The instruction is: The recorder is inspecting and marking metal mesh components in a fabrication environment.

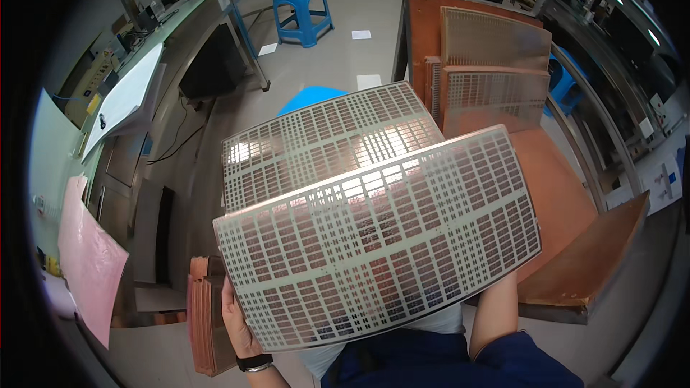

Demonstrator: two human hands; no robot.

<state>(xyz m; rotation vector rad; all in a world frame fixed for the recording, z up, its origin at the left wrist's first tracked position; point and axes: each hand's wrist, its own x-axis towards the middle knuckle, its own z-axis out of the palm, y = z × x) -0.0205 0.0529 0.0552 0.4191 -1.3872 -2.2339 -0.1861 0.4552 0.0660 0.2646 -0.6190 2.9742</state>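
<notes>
over the lap, left hand (237, 323) gripping perforated metal sheet (381, 244) edge, second sheet (323, 140) behind

Single view only: a head-worn fisheye camera looks steeply down and forward from above the person's lap. It sits close to a perforated metal sheet (377, 244), which fills the centre of the frame. Floor and a blue stool (302, 11) occupy the upper centre; straight edges bend toward the dark rim. No second view shares the scene.
</notes>
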